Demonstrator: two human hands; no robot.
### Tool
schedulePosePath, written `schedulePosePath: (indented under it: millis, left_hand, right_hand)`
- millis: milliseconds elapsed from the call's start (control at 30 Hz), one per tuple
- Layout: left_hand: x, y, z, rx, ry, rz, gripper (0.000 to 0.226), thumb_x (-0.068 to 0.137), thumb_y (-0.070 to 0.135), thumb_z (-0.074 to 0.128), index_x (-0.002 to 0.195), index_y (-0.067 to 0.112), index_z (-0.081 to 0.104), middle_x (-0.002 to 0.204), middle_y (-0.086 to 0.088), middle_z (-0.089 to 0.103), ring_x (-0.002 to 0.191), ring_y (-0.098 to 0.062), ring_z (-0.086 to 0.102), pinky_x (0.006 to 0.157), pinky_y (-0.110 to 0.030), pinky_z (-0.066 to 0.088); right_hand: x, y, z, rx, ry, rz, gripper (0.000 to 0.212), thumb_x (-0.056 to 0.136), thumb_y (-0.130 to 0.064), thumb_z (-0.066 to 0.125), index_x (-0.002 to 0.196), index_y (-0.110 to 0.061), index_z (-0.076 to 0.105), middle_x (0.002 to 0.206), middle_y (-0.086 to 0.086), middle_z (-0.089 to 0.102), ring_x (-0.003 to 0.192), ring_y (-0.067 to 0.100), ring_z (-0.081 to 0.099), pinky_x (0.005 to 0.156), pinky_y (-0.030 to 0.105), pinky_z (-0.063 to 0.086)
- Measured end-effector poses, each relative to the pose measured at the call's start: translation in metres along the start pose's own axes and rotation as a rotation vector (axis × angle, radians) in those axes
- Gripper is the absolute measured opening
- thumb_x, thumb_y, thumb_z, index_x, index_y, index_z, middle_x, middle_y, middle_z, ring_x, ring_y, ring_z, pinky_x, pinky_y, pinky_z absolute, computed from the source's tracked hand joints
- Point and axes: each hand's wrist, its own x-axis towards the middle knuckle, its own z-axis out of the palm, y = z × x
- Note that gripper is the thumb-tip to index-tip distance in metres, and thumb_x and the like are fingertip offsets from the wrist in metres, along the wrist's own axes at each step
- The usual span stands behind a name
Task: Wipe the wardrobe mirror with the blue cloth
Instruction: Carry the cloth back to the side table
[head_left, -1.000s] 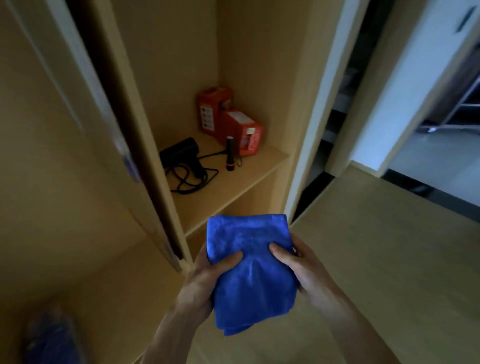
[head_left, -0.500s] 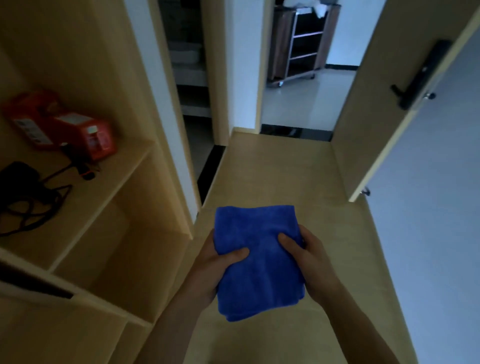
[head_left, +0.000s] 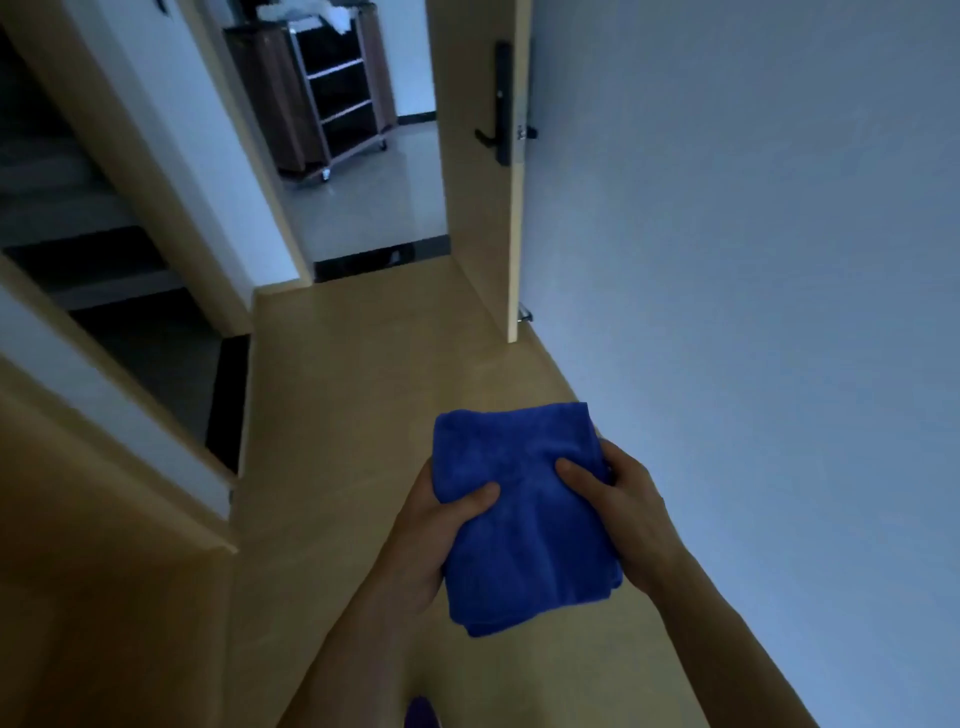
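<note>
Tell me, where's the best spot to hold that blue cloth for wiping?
Probably the near half of the cloth, gripped from its side edges as both hands do now: left hand and right hand with thumbs on top and fingers beneath. It is folded into a thick flat pad, so holding low leaves the far edge free to press flat against a surface.

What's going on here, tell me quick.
A person is standing on a wooden floor holding a folded blue cloth in both hands, the left hand and the right hand each gripping one side with a thumb on top. The cloth is not touching any surface. A plain pale wall runs along the right, and an open door ahead shows a cart in the room beyond. No mirror shows in this view.
</note>
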Motion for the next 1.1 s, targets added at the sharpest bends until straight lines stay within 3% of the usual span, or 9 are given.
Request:
schedulePosePath:
  millis: [133,233,333,467,600,767,900,1100]
  left_hand:
    - [0.022,-0.014,0.062,0.084,-0.194,-0.052,0.044,0.094,0.017,0.073,0.132,0.034,0.061,0.132,0.001,0.069,0.122,-0.022,0.067,0.093,-0.036,0.059]
    - [0.033,-0.028,0.108,0.186,-0.361,-0.092,0.044,0.096,0.018,0.070,0.136,0.031,0.058,0.133,0.001,0.068,0.124,-0.020,0.065,0.101,-0.042,0.053]
    - [0.040,-0.044,0.151,0.240,-0.517,-0.152,0.042,0.095,0.020,0.071,0.133,0.032,0.060,0.129,0.001,0.071,0.120,-0.019,0.068,0.098,-0.041,0.055]
    - [0.047,-0.063,0.193,0.273,-0.717,-0.267,0.043,0.091,0.023,0.076,0.131,0.028,0.060,0.126,-0.002,0.072,0.116,-0.023,0.070,0.097,-0.047,0.056]
    - [0.049,-0.087,0.213,0.326,-0.889,-0.403,0.054,0.084,0.024,0.084,0.132,0.029,0.057,0.125,0.002,0.072,0.114,-0.021,0.070,0.096,-0.045,0.058]
    - [0.045,-0.113,0.241,0.405,-1.101,-0.499,0.065,0.077,0.027,0.086,0.133,0.029,0.055,0.125,0.003,0.072,0.113,-0.020,0.071,0.096,-0.046,0.058]
    - [0.017,-0.132,0.260,0.464,-1.249,-0.522,0.047,0.086,0.022,0.081,0.127,0.031,0.059,0.119,0.005,0.074,0.107,-0.018,0.073,0.089,-0.039,0.060]
    - [-0.040,-0.156,0.291,0.566,-1.376,-0.502,0.029,0.091,0.025,0.076,0.117,0.030,0.063,0.108,0.005,0.077,0.097,-0.017,0.075,0.084,-0.040,0.062]
  right_hand:
    - [-0.036,0.009,-0.064,-0.001,0.232,0.030,0.004,0.096,-0.020,0.067,0.100,-0.020,0.069,0.091,-0.002,0.076,0.088,0.017,0.073,0.073,0.028,0.057]
    - [-0.071,0.020,-0.103,0.006,0.426,0.080,0.004,0.096,-0.017,0.066,0.098,-0.016,0.068,0.090,0.003,0.076,0.087,0.021,0.073,0.079,0.038,0.059]
    - [-0.106,0.033,-0.132,0.024,0.602,0.143,0.004,0.095,-0.021,0.067,0.097,-0.018,0.068,0.089,0.000,0.076,0.085,0.019,0.073,0.080,0.039,0.059]
    - [-0.144,0.045,-0.152,0.053,0.836,0.197,0.004,0.094,-0.025,0.067,0.090,-0.024,0.068,0.085,-0.003,0.075,0.079,0.013,0.072,0.069,0.026,0.055]
    - [-0.176,0.053,-0.146,0.095,1.068,0.258,0.016,0.094,-0.026,0.067,0.080,-0.033,0.067,0.081,-0.005,0.073,0.074,0.010,0.071,0.060,0.015,0.052]
    - [-0.216,0.067,-0.126,0.098,1.322,0.345,0.006,0.090,-0.034,0.067,0.090,-0.028,0.067,0.084,-0.001,0.072,0.078,0.016,0.069,0.062,0.025,0.055]
    - [-0.256,0.079,-0.101,0.158,1.549,0.365,0.015,0.094,-0.025,0.069,0.106,-0.033,0.066,0.095,-0.009,0.074,0.085,0.006,0.070,0.066,0.017,0.052]
    - [-0.311,0.092,-0.075,0.173,1.787,0.415,0.017,0.095,-0.026,0.066,0.110,-0.034,0.064,0.096,-0.014,0.074,0.086,0.005,0.070,0.076,0.031,0.056]
